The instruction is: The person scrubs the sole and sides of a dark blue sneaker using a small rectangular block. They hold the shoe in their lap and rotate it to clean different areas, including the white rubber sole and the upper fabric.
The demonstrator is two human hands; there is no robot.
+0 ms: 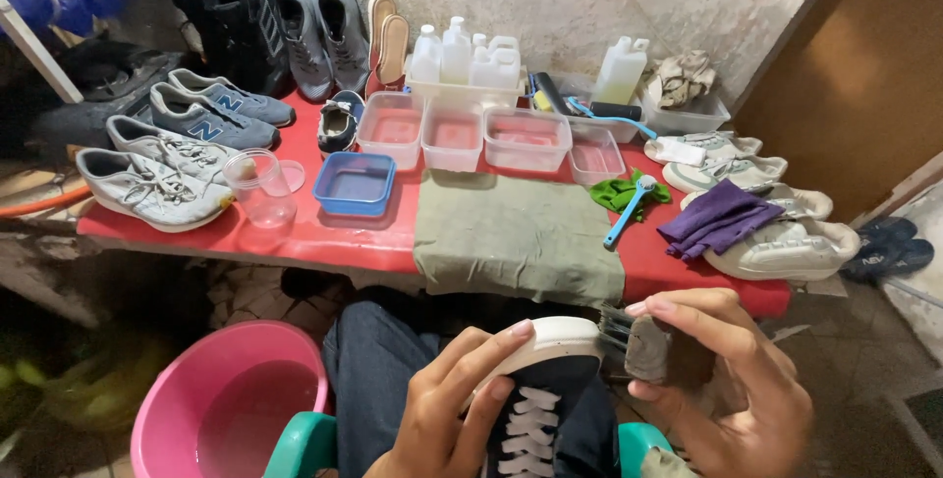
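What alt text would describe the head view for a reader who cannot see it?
The left hand holds a dark sneaker with white laces while the right hand presses a brush to its white toe. Beyond lies a red table with shoes, tubs and bottles; a pink basin stands below.

Pretty tight up close: the right hand has its brush right against the toe of the sneaker in the left hand. Ahead of both hands the grey cloth lies flat and bare. Further out, tubs block the way; a pink basin sits left.
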